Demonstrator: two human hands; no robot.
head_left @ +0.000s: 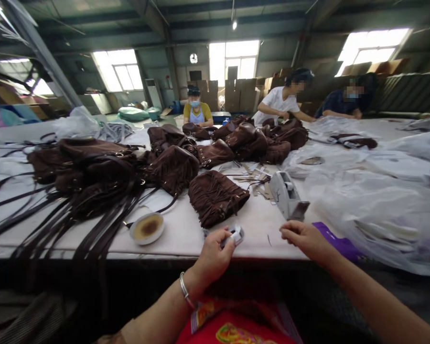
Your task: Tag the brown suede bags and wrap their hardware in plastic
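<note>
My left hand (215, 258) is closed around a small ring-shaped grey and white object (238, 235), perhaps a little roll, at the table's front edge. A silver bracelet circles that wrist. To the right, my right hand (304, 241) has its thumb and fingers pinched together; whatever they hold, if anything, is too small to make out. Just beyond it stands a grey tape dispenser (286, 196). A dark brown fringed bag (217, 197) lies flat past my left hand, touched by neither hand. Left of that is a round white dish (146, 228) with a brown stain inside.
Brown bags with long straps (93, 177) pile up at left, and more bags (247, 141) lie behind. Cardboard tags (256, 177) are scattered near the dispenser. Clear plastic bags (372, 205) and a purple item (335, 241) lie at right. Several people sit or stand across the table.
</note>
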